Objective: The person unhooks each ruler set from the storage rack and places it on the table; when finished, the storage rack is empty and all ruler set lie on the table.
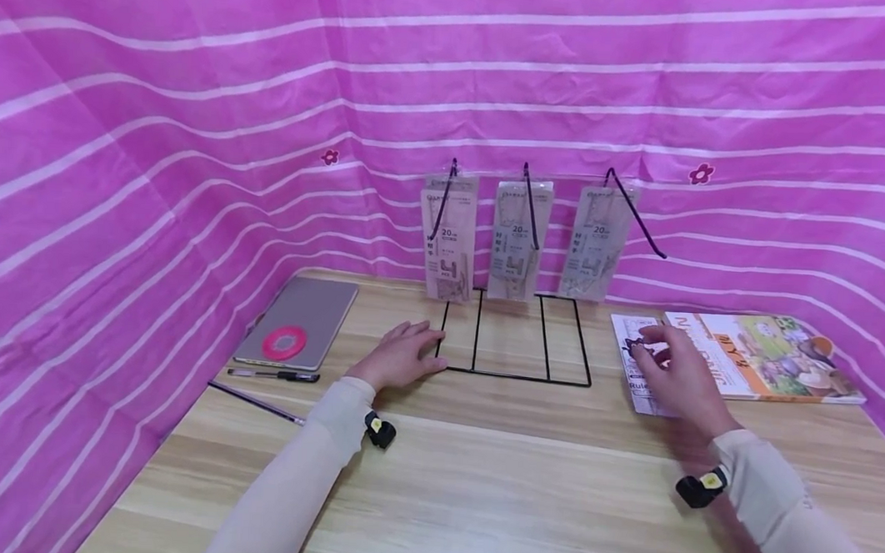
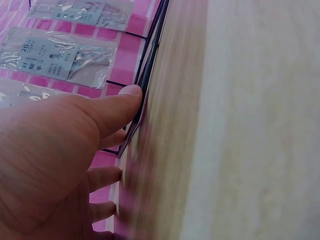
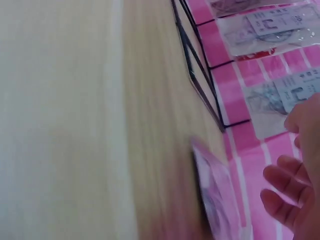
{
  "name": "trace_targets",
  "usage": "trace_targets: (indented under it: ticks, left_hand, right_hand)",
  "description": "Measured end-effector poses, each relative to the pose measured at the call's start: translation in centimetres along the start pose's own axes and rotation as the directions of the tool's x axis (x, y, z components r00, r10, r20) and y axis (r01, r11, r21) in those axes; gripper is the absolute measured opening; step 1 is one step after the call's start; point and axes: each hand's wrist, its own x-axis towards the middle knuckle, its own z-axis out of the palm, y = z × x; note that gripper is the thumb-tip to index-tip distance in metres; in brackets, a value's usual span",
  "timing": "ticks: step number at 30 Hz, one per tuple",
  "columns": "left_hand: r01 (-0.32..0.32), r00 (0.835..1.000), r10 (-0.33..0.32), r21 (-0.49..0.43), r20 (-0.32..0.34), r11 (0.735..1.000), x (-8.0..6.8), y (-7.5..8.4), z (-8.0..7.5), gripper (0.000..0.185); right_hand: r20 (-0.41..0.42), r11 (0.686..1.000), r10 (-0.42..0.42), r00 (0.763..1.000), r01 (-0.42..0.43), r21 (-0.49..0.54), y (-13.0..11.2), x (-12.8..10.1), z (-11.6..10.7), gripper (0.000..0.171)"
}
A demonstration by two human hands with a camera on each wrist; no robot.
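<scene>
A black wire rack (image 1: 516, 375) stands against the cloth, and three clear ruler packets hang from its hooks: a left packet (image 1: 447, 260), a middle packet (image 1: 514, 268) and a right packet (image 1: 587, 267). My left hand (image 1: 401, 354) rests at the rack's front left corner, fingers spread and thumb by the wire, holding nothing. Over at the right, my right hand (image 1: 681, 377) hovers above a flat packet (image 1: 638, 389) printed "Rule" with a black cat drawing. In the right wrist view its loosely bent fingers (image 3: 285, 180) are apart from that packet.
An illustrated book (image 1: 791, 357) lies right of the flat packet. At the left are a grey notebook (image 1: 320, 316) with a pink ring (image 1: 285, 343) on it, a black pen (image 1: 274, 374) and a thin dark stick (image 1: 256, 402). Pink striped cloth (image 1: 193, 171) walls the wooden table.
</scene>
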Motion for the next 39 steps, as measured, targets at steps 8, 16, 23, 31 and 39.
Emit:
trace_targets:
  ticks: [8, 16, 23, 31, 39]
  left_hand:
    - [0.010, 1.000, -0.010, -0.002, 0.001, 1.000, -0.1, 0.1, -0.1, 0.067]
    - [0.003, 1.000, -0.004, -0.008, -0.010, 1.000, 0.0, 0.0, 0.1, 0.066]
    - [0.007, 1.000, -0.007, 0.003, -0.009, 1.000, 0.1, -0.2, 0.2, 0.067]
    - [0.008, 1.000, -0.008, 0.004, -0.008, 1.000, 0.1, -0.2, 0.1, 0.066]
    - [0.006, 1.000, -0.006, 0.007, -0.010, 1.000, 0.2, -0.2, 0.1, 0.067]
  right_hand:
    - [0.023, 0.994, -0.065, 0.998, 0.063, 0.092, -1.3, 1.9, 1.3, 0.049]
    - [0.123, 0.977, -0.030, 0.992, 0.003, 0.213, -3.2, 6.0, 1.7, 0.076]
    - [-0.011, 0.945, 0.005, 1.000, -0.001, 0.326, -3.7, 9.3, 2.2, 0.056]
    - [-0.098, 0.918, 0.058, 0.993, -0.015, 0.396, -4.2, 10.8, 1.8, 0.038]
    - [-0.210, 0.931, 0.062, 0.976, 0.019, 0.364, -4.3, 9.9, 1.3, 0.032]
